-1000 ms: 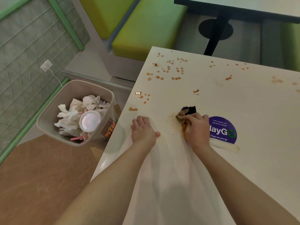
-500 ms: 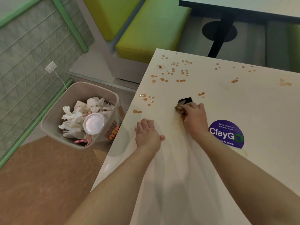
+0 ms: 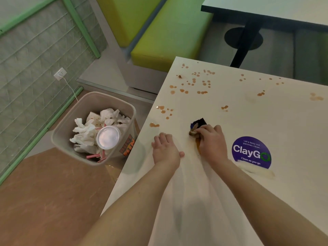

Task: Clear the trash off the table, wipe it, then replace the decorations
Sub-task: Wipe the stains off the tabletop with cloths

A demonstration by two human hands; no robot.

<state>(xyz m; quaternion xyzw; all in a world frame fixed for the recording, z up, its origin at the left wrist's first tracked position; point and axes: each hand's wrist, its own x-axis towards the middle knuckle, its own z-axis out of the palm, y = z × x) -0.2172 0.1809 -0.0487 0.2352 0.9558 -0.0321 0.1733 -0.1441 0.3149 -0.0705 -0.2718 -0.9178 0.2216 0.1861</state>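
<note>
Nearest, the left hand (image 3: pixel 166 150) lay flat, bracing the white table (image 3: pixel 266 192), while the right hand (image 3: pixel 212 141) gripped a stained wiping rag (image 3: pixel 197 126); firm overlapping strokes would best reach the brown drops (image 3: pixel 195 82) beyond.

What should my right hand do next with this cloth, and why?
Probably push the cloth forward and left toward the nearest brown drops. The right hand holds the cloth pressed on the table, a brown smear lies just under it, and many spots are unwiped farther out. The left hand rests flat and can brace.
</note>
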